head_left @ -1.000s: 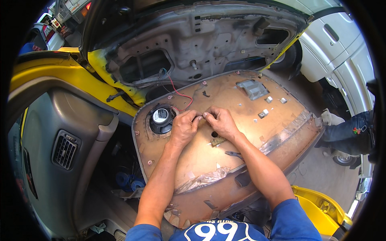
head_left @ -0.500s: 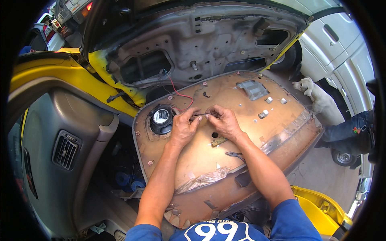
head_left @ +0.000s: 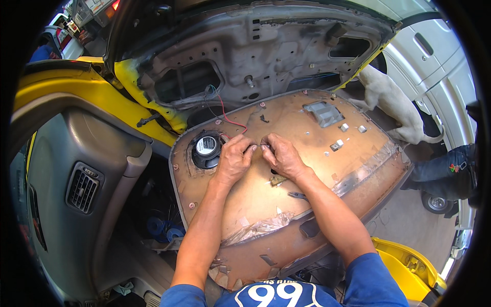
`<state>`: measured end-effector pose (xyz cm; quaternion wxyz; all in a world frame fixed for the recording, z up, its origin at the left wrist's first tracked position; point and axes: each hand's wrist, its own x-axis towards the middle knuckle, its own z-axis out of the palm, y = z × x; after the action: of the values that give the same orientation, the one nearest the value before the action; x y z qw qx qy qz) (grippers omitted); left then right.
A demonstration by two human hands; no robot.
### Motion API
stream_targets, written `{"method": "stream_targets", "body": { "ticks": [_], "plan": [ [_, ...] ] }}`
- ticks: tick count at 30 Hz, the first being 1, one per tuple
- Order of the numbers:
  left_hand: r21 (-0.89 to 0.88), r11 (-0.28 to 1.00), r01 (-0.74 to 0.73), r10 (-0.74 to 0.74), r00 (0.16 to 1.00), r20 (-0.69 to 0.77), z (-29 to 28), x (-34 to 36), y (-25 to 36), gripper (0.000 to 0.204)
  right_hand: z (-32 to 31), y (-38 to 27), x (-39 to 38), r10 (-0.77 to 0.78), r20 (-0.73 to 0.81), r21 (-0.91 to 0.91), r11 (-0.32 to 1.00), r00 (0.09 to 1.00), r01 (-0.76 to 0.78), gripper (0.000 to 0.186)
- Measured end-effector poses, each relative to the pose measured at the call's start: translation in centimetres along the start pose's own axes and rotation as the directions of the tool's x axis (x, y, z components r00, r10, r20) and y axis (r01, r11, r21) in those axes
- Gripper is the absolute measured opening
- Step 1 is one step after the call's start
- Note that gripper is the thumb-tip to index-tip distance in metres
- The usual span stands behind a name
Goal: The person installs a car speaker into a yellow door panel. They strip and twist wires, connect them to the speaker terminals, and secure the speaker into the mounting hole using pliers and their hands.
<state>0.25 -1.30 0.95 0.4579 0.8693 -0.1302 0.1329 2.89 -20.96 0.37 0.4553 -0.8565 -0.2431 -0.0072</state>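
My left hand [head_left: 237,159] and my right hand [head_left: 280,159] meet above a worn tan door panel [head_left: 250,204], their fingertips pinched on a thin dark wire [head_left: 258,146]. Just left of my left hand, a black round speaker [head_left: 206,156] with a white label is set in the panel. A red wire [head_left: 231,122] loops from the speaker area up to a small connector [head_left: 211,89] on the bare metal door [head_left: 235,71]. Pliers [head_left: 296,195] lie on the panel below my right hand, near a dark hole that the hand partly hides.
A grey dashboard [head_left: 89,143] with a vent and yellow bodywork [head_left: 46,89] frame the left. On the right stand a white dog [head_left: 388,97], a white vehicle [head_left: 424,61] and a person's dark jean-clad leg [head_left: 434,171]. Yellow trim [head_left: 409,261] curves at lower right.
The white dog appeared beside the panel and moved up and left behind its far right corner. My hands stay pinched together, shifting only slightly.
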Motion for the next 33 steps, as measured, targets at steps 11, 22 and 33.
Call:
{"method": "stream_targets", "body": {
  "ticks": [11, 22, 33],
  "plan": [
    [0.021, 0.999, 0.035, -0.035, 0.999, -0.020, 0.37, -0.02, -0.21, 0.009, -0.42, -0.68, 0.27, 0.166, 0.072, 0.183, 0.967, 0.983, -0.177, 0.017],
    [0.001, 1.000, -0.012, 0.012, 0.999, -0.045, 0.71, -0.16, 0.02, 0.008, -0.22, -0.46, -0.22, -0.122, 0.003, -0.130, 0.984, 0.992, 0.122, 0.011],
    [-0.025, 0.997, 0.079, -0.080, 0.996, -0.043, -0.08, -0.14, 0.00, 0.011, -0.29, -0.74, 0.11, 0.013, -0.030, 0.200, 0.980, 0.999, -0.007, 0.012]
  ]
}}
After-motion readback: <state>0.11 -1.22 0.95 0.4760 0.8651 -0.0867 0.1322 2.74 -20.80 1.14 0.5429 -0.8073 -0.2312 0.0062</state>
